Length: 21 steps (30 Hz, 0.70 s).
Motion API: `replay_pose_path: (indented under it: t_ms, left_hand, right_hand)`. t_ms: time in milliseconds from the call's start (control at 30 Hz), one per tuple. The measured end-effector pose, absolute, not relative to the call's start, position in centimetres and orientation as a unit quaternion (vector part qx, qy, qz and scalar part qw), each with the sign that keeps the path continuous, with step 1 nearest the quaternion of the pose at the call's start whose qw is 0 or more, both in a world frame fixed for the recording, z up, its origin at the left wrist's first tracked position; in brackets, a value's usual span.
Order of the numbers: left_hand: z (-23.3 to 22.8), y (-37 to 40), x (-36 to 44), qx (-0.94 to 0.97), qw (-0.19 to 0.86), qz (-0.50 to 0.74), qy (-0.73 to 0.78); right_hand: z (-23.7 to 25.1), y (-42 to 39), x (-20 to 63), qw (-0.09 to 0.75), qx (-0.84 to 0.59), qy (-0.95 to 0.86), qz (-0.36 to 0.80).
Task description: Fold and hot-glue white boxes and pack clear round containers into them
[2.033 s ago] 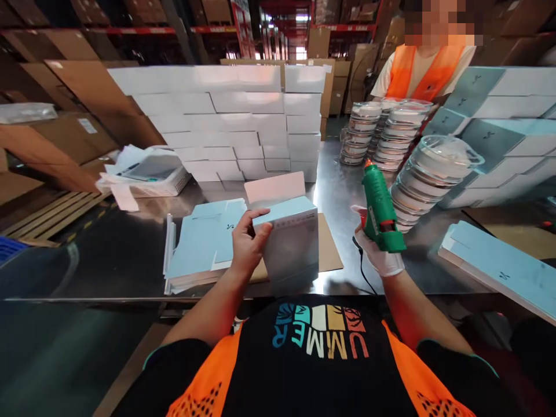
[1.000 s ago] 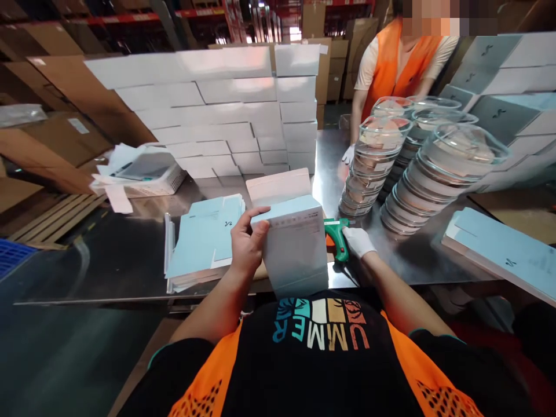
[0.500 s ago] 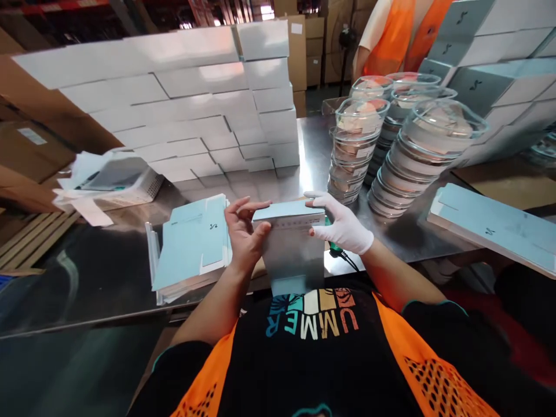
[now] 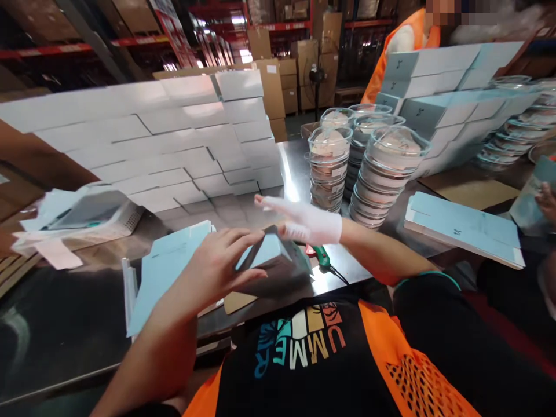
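A small light blue-grey cardboard box [image 4: 278,260] is tilted low in front of my chest, over the table's front edge. My bare left hand [image 4: 221,260] grips its left end, fingers above and thumb below, with a flap standing up between them. My right hand [image 4: 308,220], in a white glove with bare fingertips, is stretched out flat over the box's far upper edge. Its thumb is at the box's top corner; whether it touches I cannot tell. To the left lies a pile of flat light blue box blanks [image 4: 167,252], partly behind my left arm.
White boxes [image 4: 182,139] form a wall at the back left. Stacked clear round containers [image 4: 386,174] stand to the right. A green-handled tool [image 4: 322,258] lies beside the box. More flat blanks [image 4: 469,226] lie right. A paper-filled basket [image 4: 130,217] stands left. Co-workers are at right.
My view has tilted up. The box has turned from upright to tilted. My right hand has left its grip on the box's side and moved left over it, fingers straightened.
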State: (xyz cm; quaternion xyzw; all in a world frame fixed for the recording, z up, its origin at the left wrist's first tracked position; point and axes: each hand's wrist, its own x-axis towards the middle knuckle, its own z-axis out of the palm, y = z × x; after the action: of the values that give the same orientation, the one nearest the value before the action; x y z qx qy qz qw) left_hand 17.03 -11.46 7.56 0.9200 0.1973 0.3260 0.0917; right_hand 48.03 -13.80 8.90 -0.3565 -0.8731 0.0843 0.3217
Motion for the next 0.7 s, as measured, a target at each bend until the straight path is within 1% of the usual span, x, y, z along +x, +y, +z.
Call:
replay_pose_path:
  t_ms: [67,100,133,167,233,267,300,367,433,500,600,633,700]
  left_hand:
    - [7.1,-11.3,15.8,0.859,0.092,0.431,0.260]
    - [6.6,-11.0,14.9,0.802,0.100,0.507,0.299]
    - [5.9,-10.7,14.0,0.732,0.117,0.584,0.331]
    - [5.2,-10.4,13.1,0.660,0.147,0.645,0.355]
    - [3.4,-9.9,11.9,0.545,0.234,0.708,0.383]
    - [2.4,-9.8,11.5,0.509,0.281,0.712,0.393]
    - [1.4,-9.6,11.4,0.484,0.323,0.706,0.405]
    - [-0.5,-9.4,11.5,0.459,0.383,0.681,0.424]
    - [-2.1,-9.1,12.0,0.451,0.419,0.660,0.430]
    - [-3.1,-8.8,12.7,0.449,0.447,0.645,0.426]
    - [-3.9,-8.9,13.8,0.450,0.466,0.634,0.422]
    - [-4.1,-9.1,14.2,0.448,0.470,0.630,0.426]
    - [-4.4,-9.6,14.7,0.431,0.483,0.624,0.438]
  right_hand:
    - [12.4,-11.1,52.6,0.321,-0.488,-0.810,-0.052]
    - [14.0,-9.8,55.3,0.304,-0.567,-0.755,-0.126]
    - [15.5,-8.6,58.0,0.264,-0.645,-0.693,-0.182]
    - [16.7,-7.8,60.4,0.197,-0.707,-0.650,-0.195]
    - [17.9,-7.1,63.6,0.109,-0.748,-0.628,-0.186]
    - [17.9,-7.3,64.2,0.089,-0.738,-0.642,-0.190]
    - [17.6,-7.8,64.2,0.088,-0.713,-0.664,-0.206]
    - [16.4,-9.1,62.4,0.109,-0.660,-0.698,-0.255]
    - [15.1,-10.3,59.6,0.138,-0.650,-0.693,-0.280]
    - [14.1,-10.9,57.2,0.172,-0.676,-0.656,-0.289]
    - [14.1,-10.9,56.2,0.210,-0.712,-0.605,-0.289]
    - [14.4,-11.0,56.7,0.203,-0.718,-0.601,-0.285]
    - [15.3,-11.5,58.3,0.148,-0.713,-0.630,-0.270]
